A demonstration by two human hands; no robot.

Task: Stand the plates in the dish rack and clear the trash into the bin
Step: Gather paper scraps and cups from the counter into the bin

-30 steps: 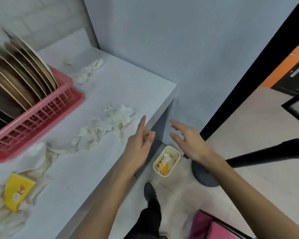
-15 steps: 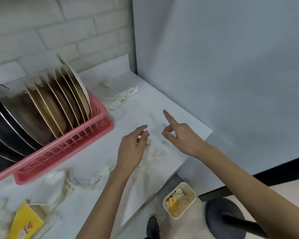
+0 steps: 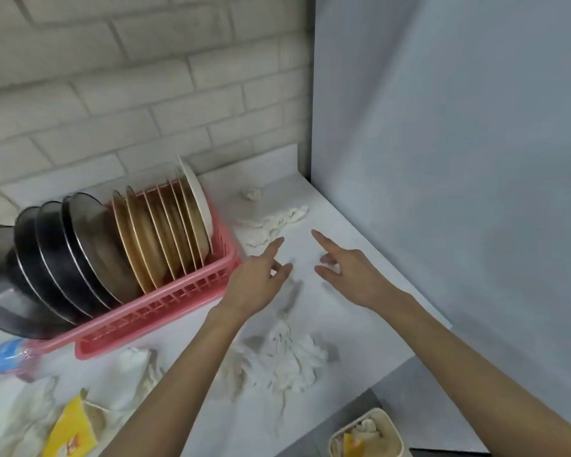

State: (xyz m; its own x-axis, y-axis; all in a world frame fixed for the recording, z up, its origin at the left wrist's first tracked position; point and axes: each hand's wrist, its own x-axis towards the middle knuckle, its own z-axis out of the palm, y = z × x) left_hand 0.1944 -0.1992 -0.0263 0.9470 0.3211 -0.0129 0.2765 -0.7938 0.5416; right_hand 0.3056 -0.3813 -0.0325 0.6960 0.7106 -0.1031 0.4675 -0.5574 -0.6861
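Dish rack (image 3: 165, 301), pink, sits on the bench (image 3: 251, 423) with dark and tan plates (image 3: 152, 239) upright in it. Crumpled tissues (image 3: 287, 361) lie beside it, and left grip (image 3: 257, 285) and right grip (image 3: 353, 275) hover released, forefingers out, holding nothing. Print on the yellow carton (image 3: 70, 430) is too blurred to read.

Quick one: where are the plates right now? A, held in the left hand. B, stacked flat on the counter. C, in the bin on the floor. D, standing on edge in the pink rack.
D: the plates stand on edge, side by side, inside the pink rack.
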